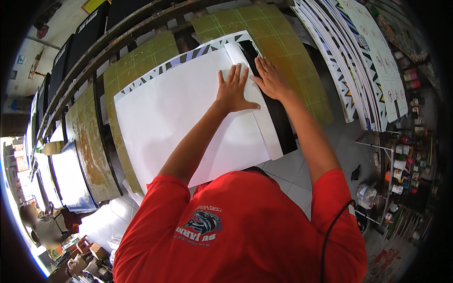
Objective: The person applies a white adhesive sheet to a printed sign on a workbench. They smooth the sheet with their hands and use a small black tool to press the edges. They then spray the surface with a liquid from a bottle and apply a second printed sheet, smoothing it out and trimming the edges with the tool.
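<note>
The near edge of the white sheet [179,113] is hidden behind the person's red shirt [245,226] at 6 o'clock, and both forearms cover strips of it. Under the left hand [232,92] and right hand [271,80], what the fingers press cannot be seen. The stacked printed boards [358,56] run out of the picture at 1 o'clock. The small bottles [403,165] on the shelf at 3 o'clock are too small to tell apart. The seated person [40,226] at 8 o'clock is blurred.
</note>
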### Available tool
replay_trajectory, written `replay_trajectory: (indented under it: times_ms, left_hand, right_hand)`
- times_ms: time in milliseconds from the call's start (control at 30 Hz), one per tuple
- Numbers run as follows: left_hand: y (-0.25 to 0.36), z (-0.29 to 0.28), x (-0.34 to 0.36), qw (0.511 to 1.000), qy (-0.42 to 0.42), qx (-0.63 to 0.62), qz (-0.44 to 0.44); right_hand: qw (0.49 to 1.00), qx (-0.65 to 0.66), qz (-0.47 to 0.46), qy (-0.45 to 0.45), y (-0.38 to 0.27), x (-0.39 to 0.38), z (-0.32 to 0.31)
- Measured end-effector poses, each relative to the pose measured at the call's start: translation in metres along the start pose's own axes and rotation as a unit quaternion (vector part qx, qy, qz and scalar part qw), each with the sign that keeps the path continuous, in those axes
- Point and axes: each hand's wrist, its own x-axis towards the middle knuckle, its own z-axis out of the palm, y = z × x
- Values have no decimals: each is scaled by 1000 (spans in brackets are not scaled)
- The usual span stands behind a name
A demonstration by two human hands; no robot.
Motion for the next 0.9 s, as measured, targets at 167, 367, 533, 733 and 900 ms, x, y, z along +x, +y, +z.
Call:
replay_trajectory:
  times_ms: [167, 367, 533, 733, 900]
  left_hand:
    - [0, -3, -2, 999, -17, 47, -9]
    - [5, -15, -6, 996, -59, 60, -34]
    - [0, -12, -12, 996, -43, 66, -35]
    - [-5, -17, -13, 995, -59, 76, -29]
    - [-7, -16, -12, 996, -57, 70, -20]
  right_hand:
    - [999, 18, 32, -38, 1, 1, 6]
    - [999, 7, 31, -17, 4, -3, 15]
    - [999, -6, 11, 46, 5, -5, 20]
    - [999, -2, 21, 39, 6, -5, 19]
    - [998, -2, 19, 63, 7, -6, 19]
